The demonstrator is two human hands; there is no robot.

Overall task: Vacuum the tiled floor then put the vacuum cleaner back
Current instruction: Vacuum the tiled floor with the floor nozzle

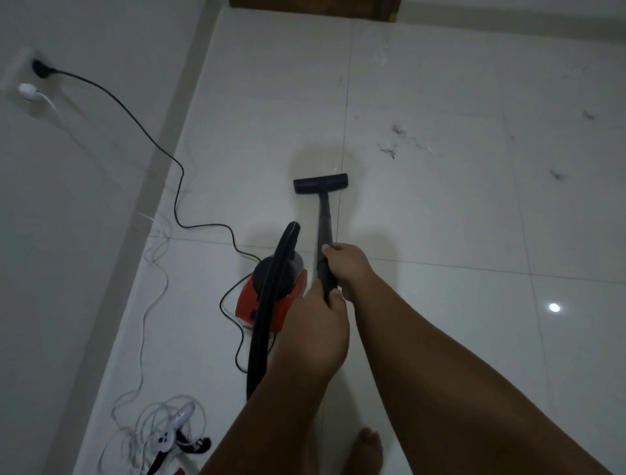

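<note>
A small red and black vacuum cleaner (271, 298) stands on the white tiled floor (440, 210). Its black hose (267, 312) arcs up to a grey wand (324, 223). The black floor nozzle (320, 183) rests flat on a tile ahead of me. My left hand (315, 329) grips the wand's lower end, and my right hand (349, 268) grips it just above. Clumps of hair and dust (389, 149) lie on the tiles to the right of the nozzle.
The black power cord (176, 190) runs from a wall socket (40, 69) at upper left to the vacuum. A white plug (28, 91) and tangled white cables (159, 430) lie along the left wall. A dark wooden door (315, 3) is ahead. My bare foot (367, 447) shows below.
</note>
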